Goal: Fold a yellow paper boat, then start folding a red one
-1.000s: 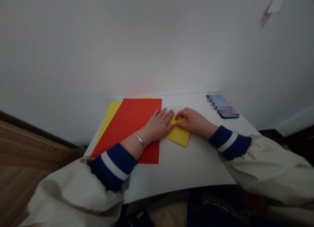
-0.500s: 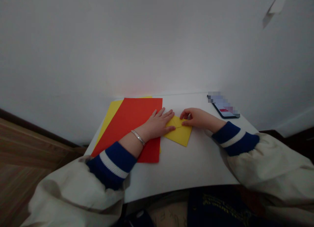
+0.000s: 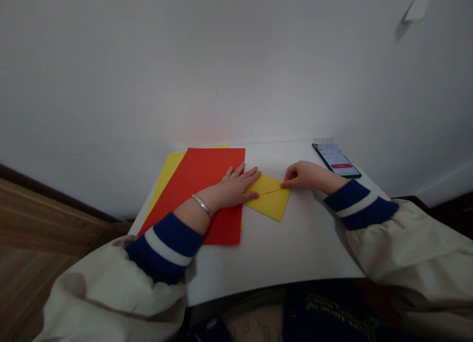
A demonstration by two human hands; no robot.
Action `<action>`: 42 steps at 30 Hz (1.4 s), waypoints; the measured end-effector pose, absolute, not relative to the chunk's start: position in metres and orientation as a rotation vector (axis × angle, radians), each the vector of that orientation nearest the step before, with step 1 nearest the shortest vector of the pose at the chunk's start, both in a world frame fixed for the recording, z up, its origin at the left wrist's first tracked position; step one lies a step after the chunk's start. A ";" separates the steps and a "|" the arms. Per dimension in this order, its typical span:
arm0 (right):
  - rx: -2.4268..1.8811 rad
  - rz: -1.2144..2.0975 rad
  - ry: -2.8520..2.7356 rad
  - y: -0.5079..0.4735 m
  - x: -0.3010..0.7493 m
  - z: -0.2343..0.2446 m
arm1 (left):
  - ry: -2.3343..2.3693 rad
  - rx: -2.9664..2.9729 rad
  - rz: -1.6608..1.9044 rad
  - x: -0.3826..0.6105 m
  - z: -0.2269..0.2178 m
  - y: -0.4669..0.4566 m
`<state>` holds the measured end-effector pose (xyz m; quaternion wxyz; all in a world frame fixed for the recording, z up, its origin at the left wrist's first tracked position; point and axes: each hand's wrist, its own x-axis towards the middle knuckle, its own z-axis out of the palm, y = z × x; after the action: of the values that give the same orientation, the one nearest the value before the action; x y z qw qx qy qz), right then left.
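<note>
A folded piece of yellow paper [image 3: 271,202] lies on the white table, with a crease or flap edge running across it toward its right corner. My left hand [image 3: 235,188] is spread flat, its fingertips and thumb resting on the paper's left side and its palm over the red sheet [image 3: 201,172]. At the right corner of the yellow paper, my right hand [image 3: 303,175] has thumb and fingers pinched together on the edge. The corner itself is partly hidden by those fingertips.
Under the red sheet, a larger yellow sheet [image 3: 166,170] sticks out at the left and back. A phone [image 3: 338,159] with its screen lit lies at the table's back right. The wall [image 3: 236,76] rises right behind the table [image 3: 281,263]. Wooden furniture [image 3: 44,238] stands at left.
My right hand has slid right along the folded yellow paper to its corner, and its fingers have drawn together. My left hand has shifted slightly left, staying flat.
</note>
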<state>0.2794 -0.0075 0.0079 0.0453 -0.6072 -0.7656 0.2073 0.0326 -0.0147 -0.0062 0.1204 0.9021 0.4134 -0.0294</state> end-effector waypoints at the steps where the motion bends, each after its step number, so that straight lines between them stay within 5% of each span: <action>1: -1.884 0.617 -2.352 -0.008 0.280 0.009 | 1.210 2.631 -0.097 0.032 -0.006 -0.015; 25: -1.868 1.119 -2.257 -0.005 0.290 0.010 | 1.249 2.597 -0.235 0.007 0.005 -0.006; 33: -1.270 0.086 -2.370 -0.009 0.285 -0.006 | 1.298 2.750 0.049 0.020 -0.005 -0.003; 42: -0.959 -0.016 -2.681 -0.024 0.266 0.006 | 1.256 2.714 -0.039 0.030 -0.001 0.002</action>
<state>0.2663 -0.0244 0.0064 0.1467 -0.3331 -0.9314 -0.0054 0.0299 0.0017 -0.0008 0.0755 0.9048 0.4188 -0.0129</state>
